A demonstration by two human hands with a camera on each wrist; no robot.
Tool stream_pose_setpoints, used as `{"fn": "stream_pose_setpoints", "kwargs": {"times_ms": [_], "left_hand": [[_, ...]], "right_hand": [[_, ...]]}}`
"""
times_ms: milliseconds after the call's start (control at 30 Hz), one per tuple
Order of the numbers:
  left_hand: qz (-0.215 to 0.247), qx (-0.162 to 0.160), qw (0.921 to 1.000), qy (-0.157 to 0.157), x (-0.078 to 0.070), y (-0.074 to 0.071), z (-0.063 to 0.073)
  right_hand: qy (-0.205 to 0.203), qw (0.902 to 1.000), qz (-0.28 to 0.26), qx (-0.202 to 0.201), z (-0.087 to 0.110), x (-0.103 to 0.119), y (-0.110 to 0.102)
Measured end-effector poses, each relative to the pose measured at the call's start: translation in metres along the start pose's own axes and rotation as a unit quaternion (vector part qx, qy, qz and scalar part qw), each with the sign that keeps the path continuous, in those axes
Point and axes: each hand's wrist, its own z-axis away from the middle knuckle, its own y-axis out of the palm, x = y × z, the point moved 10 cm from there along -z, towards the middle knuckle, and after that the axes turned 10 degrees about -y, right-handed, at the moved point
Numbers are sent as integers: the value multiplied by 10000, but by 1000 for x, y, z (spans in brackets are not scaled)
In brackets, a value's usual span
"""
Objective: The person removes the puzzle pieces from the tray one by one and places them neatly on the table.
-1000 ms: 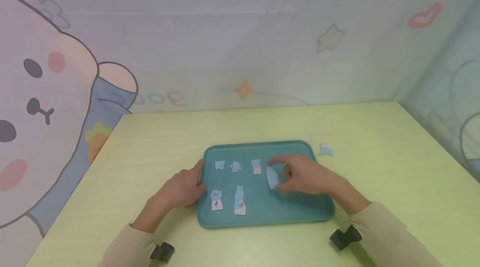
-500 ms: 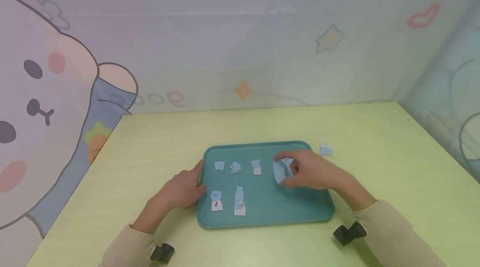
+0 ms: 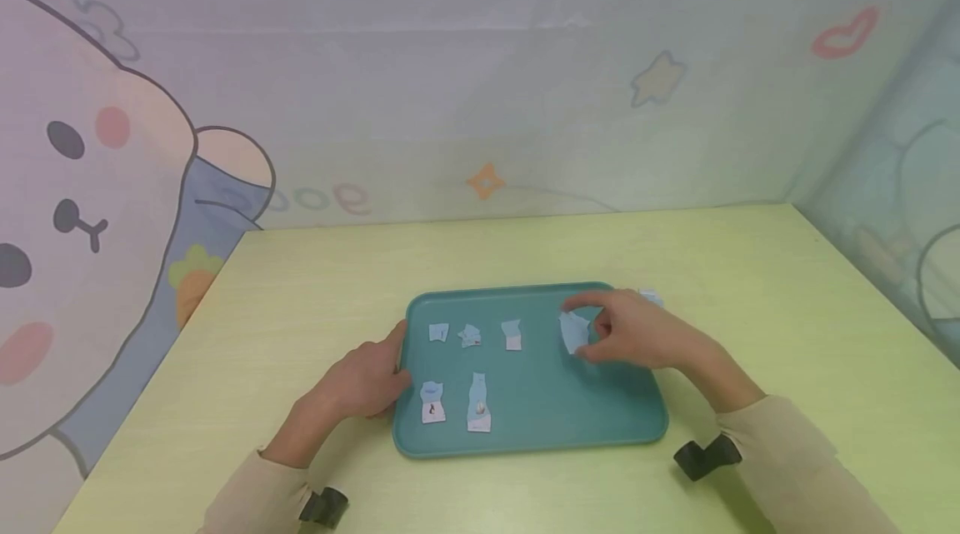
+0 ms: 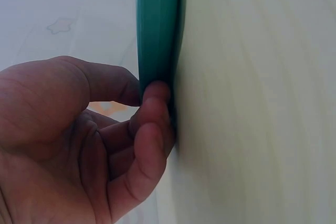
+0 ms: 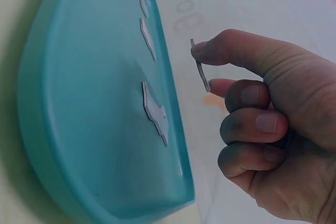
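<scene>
My right hand [image 3: 641, 330] pinches a pale blue, flat puzzle piece [image 3: 574, 332] by its edges between thumb and index finger. In the right wrist view this piece shows edge-on, raised clear of the tray floor, with the other fingers curled in. At the tray's left side my left hand [image 3: 367, 380] grips the rim of the teal tray [image 3: 555, 401]. The left wrist view has the thumb over the rim and fingertips [image 4: 155, 111] under it. Another puzzle piece [image 5: 154, 111] lies on the tray below my right hand, which hides it in the head view.
Small pieces [image 3: 512, 335] lie in the tray's back row. Two joined-looking strips stand in front, one with a penguin [image 3: 432, 402], one taller [image 3: 478, 402]. Beyond the tray's back right corner a loose piece [image 3: 651, 298] lies on the table [image 3: 750, 334], partly covered by my right hand.
The right hand has moved right and slightly back with the pinched piece, now partly covering the loose piece on the table. My left hand and the tray stay put.
</scene>
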Motion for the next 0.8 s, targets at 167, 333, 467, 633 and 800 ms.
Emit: {"fn": "stream_pose_setpoints", "kwargs": {"times_ms": [167, 333, 467, 633, 800], "left_hand": [[-53, -24, 10000, -1, 1, 0, -1], [-78, -57, 10000, -13, 0, 0, -1], [-90, -54, 9999, -2, -1, -1, -1], [-92, -55, 9999, 11, -1, -1, 0], [-76, -61, 9999, 22, 0, 0, -1]], "right_hand": [[99, 9999, -29, 0, 2, -6, -3], [197, 9998, -84, -24, 4, -8, -8], [200, 9998, -76, -48, 5, -10, -11], [242, 9996, -69, -99, 7, -14, -14], [344, 9993, -88, -142, 9, -19, -17]]}}
